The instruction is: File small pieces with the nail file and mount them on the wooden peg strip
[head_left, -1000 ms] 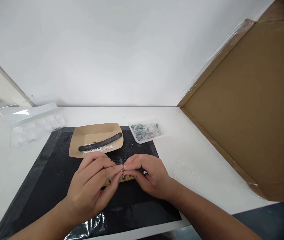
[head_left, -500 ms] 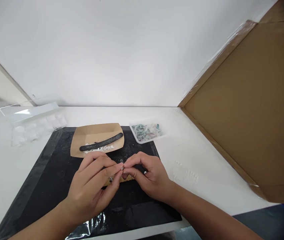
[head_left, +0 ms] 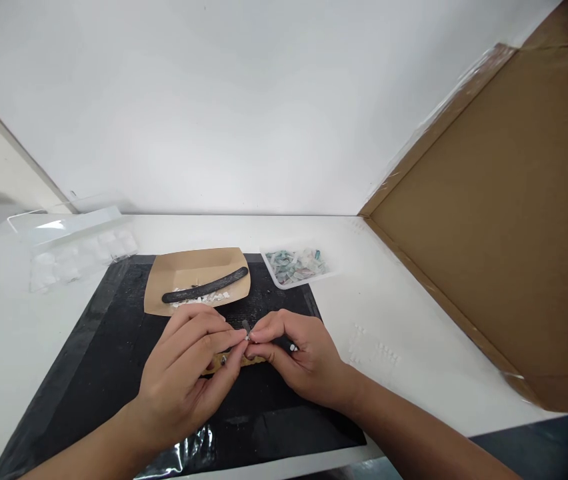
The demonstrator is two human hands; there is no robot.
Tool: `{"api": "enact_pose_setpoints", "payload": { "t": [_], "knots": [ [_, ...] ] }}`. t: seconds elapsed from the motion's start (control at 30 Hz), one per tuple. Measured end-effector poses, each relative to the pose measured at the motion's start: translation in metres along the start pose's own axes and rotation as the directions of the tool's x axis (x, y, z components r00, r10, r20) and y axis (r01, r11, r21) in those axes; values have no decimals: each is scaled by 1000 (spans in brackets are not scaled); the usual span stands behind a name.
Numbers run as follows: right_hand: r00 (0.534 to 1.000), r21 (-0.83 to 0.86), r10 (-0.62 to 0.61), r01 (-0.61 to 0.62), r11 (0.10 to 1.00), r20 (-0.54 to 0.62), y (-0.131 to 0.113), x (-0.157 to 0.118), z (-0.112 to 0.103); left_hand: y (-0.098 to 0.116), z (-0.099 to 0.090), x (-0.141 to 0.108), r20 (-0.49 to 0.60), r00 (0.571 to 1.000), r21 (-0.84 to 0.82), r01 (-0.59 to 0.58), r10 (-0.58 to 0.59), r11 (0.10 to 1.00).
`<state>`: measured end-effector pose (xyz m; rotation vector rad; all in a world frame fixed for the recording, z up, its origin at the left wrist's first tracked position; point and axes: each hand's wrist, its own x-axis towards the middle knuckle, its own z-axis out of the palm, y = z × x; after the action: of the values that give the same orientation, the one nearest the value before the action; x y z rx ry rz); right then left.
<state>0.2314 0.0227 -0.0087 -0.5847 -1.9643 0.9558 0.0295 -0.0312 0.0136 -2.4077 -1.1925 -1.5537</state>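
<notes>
My left hand is pinched, thumb and forefinger together on a tiny whitish bit. Its kind is too small to make out. From the right, my right hand pinches at the same spot, its fingertips meeting those of my left hand. A small dark grey piece shows just behind the fingertips. Under both hands lies a yellow-brown strip, mostly hidden, with a small shiny round bit on it. Another white bit shows within the curl of my right hand.
A black mat covers the white table. Behind my hands stands a cardboard tray with a curved black stick and white chips. A white tub holds greenish pieces. Clear plastic boxes sit left; a cardboard panel rises right.
The view has shifted slightly. Both hands stay pinched together, while my right fingers have turned a little and the white bit in their curl shows more plainly.
</notes>
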Motion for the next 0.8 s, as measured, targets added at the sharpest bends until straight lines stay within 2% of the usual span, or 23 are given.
{"api": "enact_pose_setpoints", "payload": {
  "t": [0.3,0.4,0.57,0.67,0.8],
  "knots": [
    [999,-4,-29,29,1000,19,1,0,2,-2,1,-6,29,999,-29,30,-29,999],
    [998,-7,-47,47,999,29,1,0,2,-3,0,-6,65,993,-64,98,-94,993],
    [995,1,-78,78,997,64,4,1,-1,-10,-3,-5,196,959,-211,247,-207,946],
    [991,-10,-99,100,995,87,7,2,-4,-13,-3,-2,243,957,-279,226,-159,933],
    [991,-22,-107,109,994,86,10,3,-7,-11,-3,-1,207,975,-199,120,-78,973]
  ]
}}
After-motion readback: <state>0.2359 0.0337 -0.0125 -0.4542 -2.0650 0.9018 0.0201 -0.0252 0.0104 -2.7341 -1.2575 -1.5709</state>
